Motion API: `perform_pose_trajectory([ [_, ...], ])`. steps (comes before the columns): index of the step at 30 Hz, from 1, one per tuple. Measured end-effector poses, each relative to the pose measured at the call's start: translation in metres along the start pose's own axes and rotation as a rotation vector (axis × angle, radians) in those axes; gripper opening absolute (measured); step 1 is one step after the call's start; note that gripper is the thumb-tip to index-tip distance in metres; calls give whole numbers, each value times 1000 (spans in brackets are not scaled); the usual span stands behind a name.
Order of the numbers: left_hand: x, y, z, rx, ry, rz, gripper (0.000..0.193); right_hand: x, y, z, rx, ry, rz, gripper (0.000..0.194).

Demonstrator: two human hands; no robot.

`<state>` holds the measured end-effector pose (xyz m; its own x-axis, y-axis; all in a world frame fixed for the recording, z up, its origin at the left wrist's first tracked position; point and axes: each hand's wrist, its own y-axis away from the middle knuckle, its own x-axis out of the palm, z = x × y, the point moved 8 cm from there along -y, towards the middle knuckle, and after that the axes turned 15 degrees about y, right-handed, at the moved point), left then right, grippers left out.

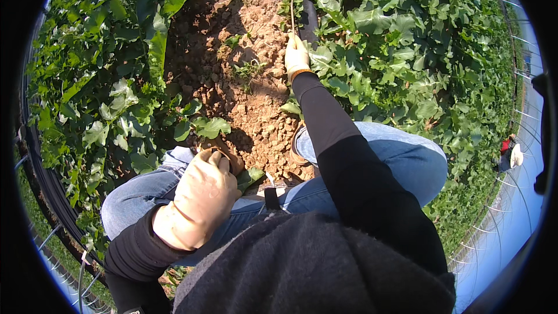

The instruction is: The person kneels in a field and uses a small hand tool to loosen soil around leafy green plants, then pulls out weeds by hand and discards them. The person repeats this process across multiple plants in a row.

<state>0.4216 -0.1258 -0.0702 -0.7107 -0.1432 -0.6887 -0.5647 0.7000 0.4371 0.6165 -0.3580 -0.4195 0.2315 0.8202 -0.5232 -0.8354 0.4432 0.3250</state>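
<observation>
My right hand (297,54), in a pale glove with an orange-brown cuff edge, reaches forward over the soil. It grips a thin rod-like hand tool (292,13) whose far end bends to the left. That end is over a small low weed (285,8) beside a black drip tape or strip (303,2). Close to my body, my left hand (196,198), in a similar pale glove, is held above my left knee. Its fingers are curled in, and no object shows in it; the palm side is hidden. Other small weeds (250,69) grow between the rows.
Leafy crop plants (392,43) crowd the right side, and more lobed leaves (109,109) stand on the left. Dry clods of brown soil (257,117) run between. My bent knees (401,157) flank the path. Bent wire hoops (488,229) line the far right, near a distant person (510,157).
</observation>
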Motion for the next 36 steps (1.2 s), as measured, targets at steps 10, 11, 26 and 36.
perform_pose_trajectory([
  [10,-1,3,-4,-66,-48,86,33,7,21,-4,-22,94,-65,44],
  [11,-2,2,-5,-67,-34,79,34,5,25,-7,24,105,-17,43],
  [26,0,7,-11,-36,-67,97,37,8,53,-19,43,-72,26,47],
  [36,2,18,-14,-17,-41,32,33,-3,139,20,127,21,60,41],
])
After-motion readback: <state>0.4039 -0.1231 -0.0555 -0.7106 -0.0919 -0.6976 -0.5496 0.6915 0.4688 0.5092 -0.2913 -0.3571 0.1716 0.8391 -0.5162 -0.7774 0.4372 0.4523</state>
